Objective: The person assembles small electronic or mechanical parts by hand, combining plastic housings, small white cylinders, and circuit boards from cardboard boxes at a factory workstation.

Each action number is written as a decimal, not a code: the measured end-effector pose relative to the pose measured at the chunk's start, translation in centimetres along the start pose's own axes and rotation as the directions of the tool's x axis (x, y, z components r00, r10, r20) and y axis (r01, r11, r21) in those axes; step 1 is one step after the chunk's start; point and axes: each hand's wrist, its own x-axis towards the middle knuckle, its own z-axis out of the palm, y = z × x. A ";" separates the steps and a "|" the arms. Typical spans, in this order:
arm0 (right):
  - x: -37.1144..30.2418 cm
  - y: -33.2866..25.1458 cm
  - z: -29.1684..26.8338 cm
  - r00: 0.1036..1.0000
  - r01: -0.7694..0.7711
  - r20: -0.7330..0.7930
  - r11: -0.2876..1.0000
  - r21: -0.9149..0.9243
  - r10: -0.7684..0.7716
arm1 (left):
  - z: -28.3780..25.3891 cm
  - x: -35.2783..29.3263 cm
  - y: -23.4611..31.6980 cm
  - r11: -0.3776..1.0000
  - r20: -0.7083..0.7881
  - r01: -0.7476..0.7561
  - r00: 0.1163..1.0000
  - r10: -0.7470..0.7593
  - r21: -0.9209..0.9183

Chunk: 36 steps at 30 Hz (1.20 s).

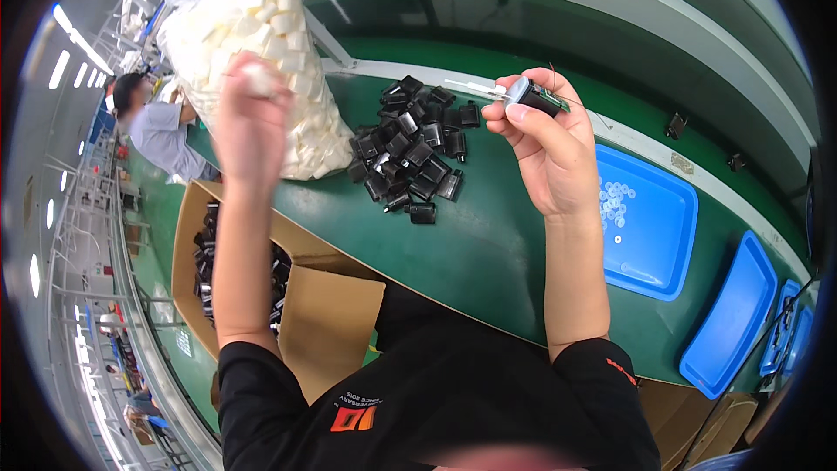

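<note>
My left hand is raised in front of a clear bag filled with white blocky pieces. The hand is smeared by motion, with its fingers closed around a white piece. At the right, above the table, my right hand pinches a small black housing between thumb and fingers. This housing has a grey oval end, a white stem pointing left, and a green circuit board with thin wires at its other end. A pile of similar black housings lies on the table between my hands.
A blue tray with small translucent rings sits right of my right forearm; another blue tray lies farther right. An open cardboard box of black parts stands by the near left edge. Green tabletop; white rail behind. A person sits far left.
</note>
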 end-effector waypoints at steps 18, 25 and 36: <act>0.1 8.4 0.1 0.876 -0.482 0.105 0.864 0.145 0.471 | 0.2 -8.9 -11.1 0.824 0.237 0.532 0.841 -0.487 -0.196; 0.5 9.5 -0.6 0.858 -0.508 0.073 0.817 0.271 0.509 | -0.6 -9.1 -11.8 0.825 0.292 0.530 0.835 -0.467 -0.195; 0.4 9.8 -1.0 0.854 -0.517 0.140 0.787 0.336 0.501 | -0.5 -9.0 -11.8 0.785 0.268 0.572 0.815 -0.513 -0.236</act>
